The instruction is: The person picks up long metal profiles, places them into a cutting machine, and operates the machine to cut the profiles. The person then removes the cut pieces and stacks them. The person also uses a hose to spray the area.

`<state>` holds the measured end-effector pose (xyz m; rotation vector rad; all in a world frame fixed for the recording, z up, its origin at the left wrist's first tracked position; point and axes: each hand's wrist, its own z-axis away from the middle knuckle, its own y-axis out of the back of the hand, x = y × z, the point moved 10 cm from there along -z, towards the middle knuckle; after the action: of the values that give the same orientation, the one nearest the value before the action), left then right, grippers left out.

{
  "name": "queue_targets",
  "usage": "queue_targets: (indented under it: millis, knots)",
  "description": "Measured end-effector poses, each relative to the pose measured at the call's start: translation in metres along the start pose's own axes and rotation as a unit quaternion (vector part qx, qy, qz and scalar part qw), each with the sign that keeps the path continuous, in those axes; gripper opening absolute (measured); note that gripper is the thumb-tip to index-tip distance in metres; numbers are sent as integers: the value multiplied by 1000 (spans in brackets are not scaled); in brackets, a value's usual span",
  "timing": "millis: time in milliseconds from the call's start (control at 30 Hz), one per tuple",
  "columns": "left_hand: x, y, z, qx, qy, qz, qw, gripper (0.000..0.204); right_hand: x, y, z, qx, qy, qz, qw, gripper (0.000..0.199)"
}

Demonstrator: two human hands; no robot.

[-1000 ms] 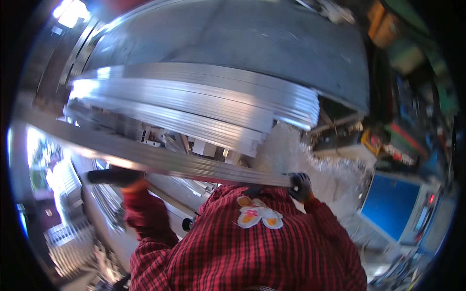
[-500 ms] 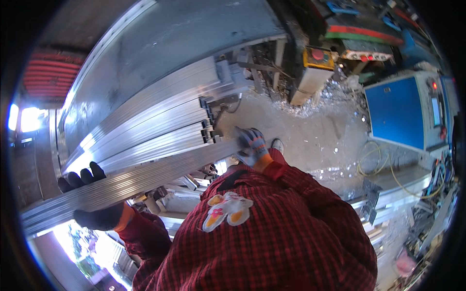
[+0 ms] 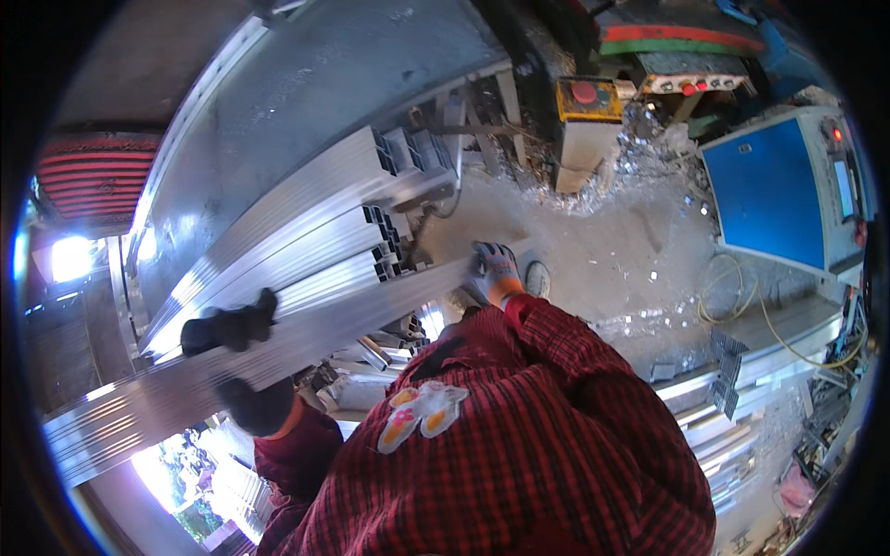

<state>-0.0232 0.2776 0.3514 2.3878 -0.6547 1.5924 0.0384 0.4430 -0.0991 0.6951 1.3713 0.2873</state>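
Observation:
A long ribbed silver metal profile (image 3: pixel 343 320) slants across in front of me, from the lower left up toward the middle, blurred by motion. My left hand (image 3: pixel 246 371), in a dark glove, grips its left part, fingers over the far edge and thumb side at the near edge. Near the right end, my right hand (image 3: pixel 498 271), in a grey and orange glove, holds the profile, its fingers at the far edge. Just beyond lies a stack of similar silver profiles (image 3: pixel 306 213), their hollow ends pointing right.
A large grey metal surface (image 3: pixel 352 69) rises behind the stack. At the right stand a yellow-topped post with a red button (image 3: pixel 589 139) and a blue-panelled cabinet (image 3: pixel 765 199). Metal scraps and a yellow hose (image 3: pixel 788 343) lie on the floor. More profiles (image 3: pixel 742 422) are at lower right.
The held profile has shifted to the right, its right end reaching farther out. Both hands have moved right with it, the left more. The view has also shifted slightly.

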Motion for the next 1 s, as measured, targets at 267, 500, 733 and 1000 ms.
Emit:
queue_targets:
  millis: [267,500,733,1000]
  knots:
    - [-21,-39,-5,21,35,-74,996,43,37,-21,2,-91,-37,56,994,49]
    - [-19,-42,5,43,48,-74,995,42,41,-9,11,-100,-15,49,994,49]
    - [-8,-55,6,20,38,-113,993,39,44,3,17,-136,-35,27,990,57]
    - [93,-29,-43,16,-69,41,997,28,-28,106,31,-56,177,-15,983,65]
